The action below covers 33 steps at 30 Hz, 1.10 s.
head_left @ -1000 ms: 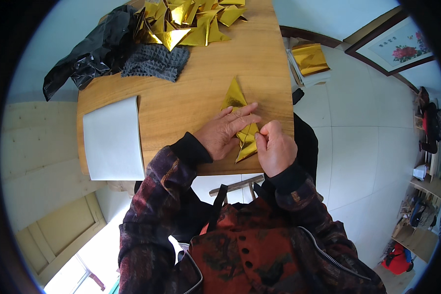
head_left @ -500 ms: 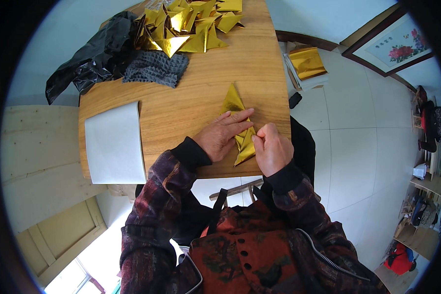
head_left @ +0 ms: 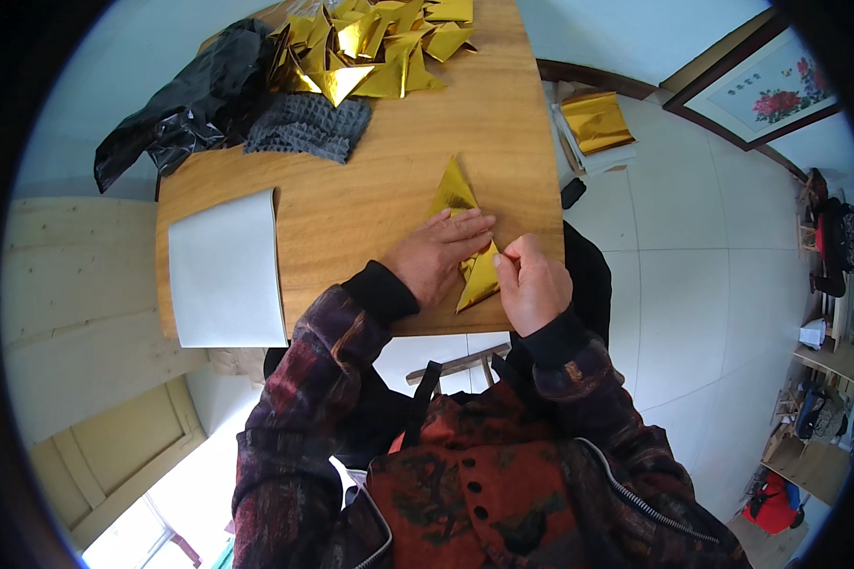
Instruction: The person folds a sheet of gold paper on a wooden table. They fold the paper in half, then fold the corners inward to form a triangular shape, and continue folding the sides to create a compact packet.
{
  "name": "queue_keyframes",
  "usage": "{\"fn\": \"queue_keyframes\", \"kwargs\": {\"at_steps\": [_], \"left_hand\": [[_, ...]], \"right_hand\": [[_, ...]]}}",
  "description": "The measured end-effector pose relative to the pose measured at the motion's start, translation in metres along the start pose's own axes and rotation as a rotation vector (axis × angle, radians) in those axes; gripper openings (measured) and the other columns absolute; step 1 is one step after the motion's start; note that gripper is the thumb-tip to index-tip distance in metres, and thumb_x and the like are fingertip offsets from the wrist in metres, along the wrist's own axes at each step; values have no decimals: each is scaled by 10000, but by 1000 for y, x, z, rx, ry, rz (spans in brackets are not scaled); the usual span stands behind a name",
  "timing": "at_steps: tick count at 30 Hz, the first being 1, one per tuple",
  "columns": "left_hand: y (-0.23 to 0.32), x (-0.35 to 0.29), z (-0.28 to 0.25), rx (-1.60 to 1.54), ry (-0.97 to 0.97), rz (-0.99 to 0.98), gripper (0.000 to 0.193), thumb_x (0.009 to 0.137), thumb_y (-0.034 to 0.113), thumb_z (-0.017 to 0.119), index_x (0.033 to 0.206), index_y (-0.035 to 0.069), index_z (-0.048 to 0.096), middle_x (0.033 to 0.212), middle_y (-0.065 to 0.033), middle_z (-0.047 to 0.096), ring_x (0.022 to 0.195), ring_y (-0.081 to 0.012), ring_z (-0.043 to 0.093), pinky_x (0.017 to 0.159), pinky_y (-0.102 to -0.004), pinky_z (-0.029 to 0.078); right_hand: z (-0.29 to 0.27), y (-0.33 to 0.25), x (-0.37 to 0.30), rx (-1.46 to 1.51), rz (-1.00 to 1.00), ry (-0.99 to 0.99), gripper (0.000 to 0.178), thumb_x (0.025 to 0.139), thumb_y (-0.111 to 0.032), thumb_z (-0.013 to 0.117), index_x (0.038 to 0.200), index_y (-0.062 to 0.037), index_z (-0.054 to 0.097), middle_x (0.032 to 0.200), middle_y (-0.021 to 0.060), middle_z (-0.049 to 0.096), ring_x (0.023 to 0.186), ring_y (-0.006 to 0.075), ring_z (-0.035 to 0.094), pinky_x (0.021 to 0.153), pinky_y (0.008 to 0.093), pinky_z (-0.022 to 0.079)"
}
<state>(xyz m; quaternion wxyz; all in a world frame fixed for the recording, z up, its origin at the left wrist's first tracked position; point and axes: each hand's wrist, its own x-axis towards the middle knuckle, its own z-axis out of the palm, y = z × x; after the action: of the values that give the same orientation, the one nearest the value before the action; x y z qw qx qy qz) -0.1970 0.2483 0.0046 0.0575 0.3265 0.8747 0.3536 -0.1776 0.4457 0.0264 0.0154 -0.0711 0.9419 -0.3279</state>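
Observation:
A sheet of gold foil paper (head_left: 481, 277), folded into a long pointed shape, lies near the front right edge of the wooden table (head_left: 351, 228). My left hand (head_left: 436, 251) rests flat across its middle with the fingers stretched out, covering part of the folds. At the right side of the paper my right hand (head_left: 533, 283) is curled closed, thumb and forefinger at the paper's edge. The far tip and the near end of the foil stick out from under my left hand.
Several folded gold foil pieces (head_left: 380, 47) are heaped at the far end, beside a black plastic bag (head_left: 194, 95) and a dark textured cloth (head_left: 308, 125). A grey-white folded sheet (head_left: 226, 270) lies at left. Gold paper (head_left: 594, 121) sits in a stack beyond the table's right edge.
The near part of the foil showed layered folds and now looks like a smoother triangle. Both hands stay on or at the paper, with small shifts. The whole view has moved slightly.

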Motion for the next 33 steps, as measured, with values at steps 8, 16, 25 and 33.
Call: {"fn": "queue_keyframes", "kwargs": {"at_steps": [8, 16, 25, 33], "left_hand": [[-2, 1, 1, 29, -10, 4, 490, 838, 43, 585, 1327, 39, 547, 1468, -124, 456, 1379, -331, 392, 1141, -471, 300], [4, 0, 0, 2, 23, -6, 501, 846, 154, 660, 1326, 46, 560, 1471, -110, 461, 1384, -312, 393, 1148, -460, 293], [1, -1, 4, 11, 79, 6, 558, 804, 153, 707, 1334, 61, 560, 1455, -102, 483, 1376, -298, 411, 1150, -451, 302], [-1, -2, 9, 21, 109, 8, 565, 785, 123, 708, 1327, 60, 563, 1441, -106, 497, 1362, -296, 431, 1144, -449, 319]], "right_hand": [[-5, 17, -10, 187, -10, -49, 92, 886, -130, 628, 935, -92, 560, 756, 144, 649, 720, 372, 645, 617, 464, 487], [-8, 16, -39, 5, -342, 25, 407, 799, -96, 700, 1180, -53, 564, 1255, 152, 543, 1101, 349, 571, 878, 410, 495], [2, 25, -54, -284, -577, -116, 842, 719, -342, 786, 1433, -90, 418, 1525, 118, 353, 1428, 313, 299, 1122, 506, 284], [5, 28, -55, -325, -557, -161, 910, 705, -369, 798, 1465, -115, 366, 1546, 107, 319, 1446, 300, 260, 1127, 534, 253]]}}
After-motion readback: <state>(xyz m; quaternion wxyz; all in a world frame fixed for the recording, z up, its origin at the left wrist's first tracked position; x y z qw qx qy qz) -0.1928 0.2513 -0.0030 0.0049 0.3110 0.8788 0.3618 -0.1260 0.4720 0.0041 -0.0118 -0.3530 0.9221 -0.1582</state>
